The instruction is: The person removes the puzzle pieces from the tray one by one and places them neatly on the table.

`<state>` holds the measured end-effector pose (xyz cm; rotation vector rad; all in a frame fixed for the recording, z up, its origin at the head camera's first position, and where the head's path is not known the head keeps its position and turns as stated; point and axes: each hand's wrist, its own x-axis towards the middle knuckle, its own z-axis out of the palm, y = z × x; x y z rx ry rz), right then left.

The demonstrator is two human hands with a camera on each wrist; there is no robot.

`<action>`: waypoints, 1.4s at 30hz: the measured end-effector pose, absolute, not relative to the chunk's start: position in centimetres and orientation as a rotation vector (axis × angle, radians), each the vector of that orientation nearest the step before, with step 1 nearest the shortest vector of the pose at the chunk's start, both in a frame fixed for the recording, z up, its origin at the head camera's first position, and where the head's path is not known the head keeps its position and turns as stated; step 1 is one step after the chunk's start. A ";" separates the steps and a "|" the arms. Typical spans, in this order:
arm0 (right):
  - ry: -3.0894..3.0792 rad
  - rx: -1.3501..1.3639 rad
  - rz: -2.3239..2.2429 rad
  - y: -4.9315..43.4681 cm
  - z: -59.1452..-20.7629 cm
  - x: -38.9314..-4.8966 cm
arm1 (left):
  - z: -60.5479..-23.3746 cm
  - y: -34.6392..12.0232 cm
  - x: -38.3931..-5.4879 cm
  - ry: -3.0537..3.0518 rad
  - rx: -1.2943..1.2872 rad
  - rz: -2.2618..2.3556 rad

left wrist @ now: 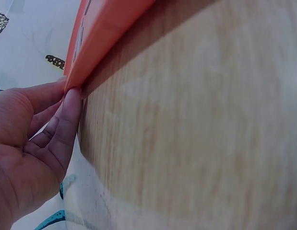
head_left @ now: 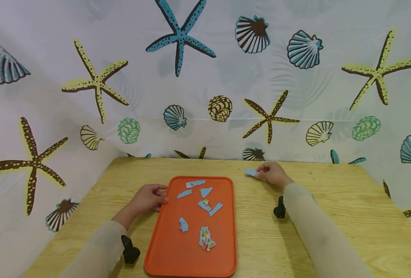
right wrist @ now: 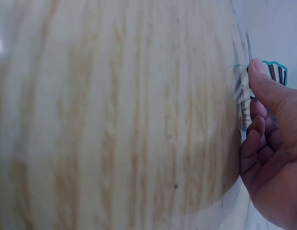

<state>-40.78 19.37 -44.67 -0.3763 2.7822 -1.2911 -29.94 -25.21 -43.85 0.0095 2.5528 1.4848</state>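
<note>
In the head view, the left hand (head_left: 147, 199), left of centre in the lower half, has its fingers pinching the left rim of the orange tray (head_left: 188, 264), bottom centre. The right hand (head_left: 274, 173), right of centre, pinches a blue strip (head_left: 251, 172) between its fingers, near the far edge of the bench (head_left: 261, 243); a colourful piece (head_left: 206, 239) lies in the tray's lower right

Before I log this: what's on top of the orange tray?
Several light-blue pieces and a multicoloured one lie on the orange tray. What's beneath them can't be seen.
</note>
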 end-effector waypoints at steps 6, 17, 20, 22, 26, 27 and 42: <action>2.783 -0.358 -1.281 19.4 -44.9 -40.8 | -44.1 -25.3 -30.0 2.545 0.009 1.488; 2.817 -0.411 -1.235 19.5 -45.3 -40.9 | -44.4 -25.6 -30.1 2.509 0.036 1.512; 2.825 -0.415 -1.212 19.4 -45.2 -40.8 | -44.4 -25.6 -30.0 2.502 0.045 1.510; 2.831 -0.406 -1.198 19.3 -45.1 -40.7 | -44.3 -25.6 -29.9 2.495 0.054 1.511; 2.858 -0.396 -1.172 19.2 -44.9 -40.6 | -44.2 -25.6 -29.9 2.490 0.062 1.515; 2.865 -0.392 -1.166 19.2 -44.8 -40.6 | -44.2 -25.6 -30.0 2.491 0.062 1.514; 2.851 -0.335 -1.177 18.8 -44.8 -40.8 | -43.9 -25.6 -30.2 2.496 0.030 1.504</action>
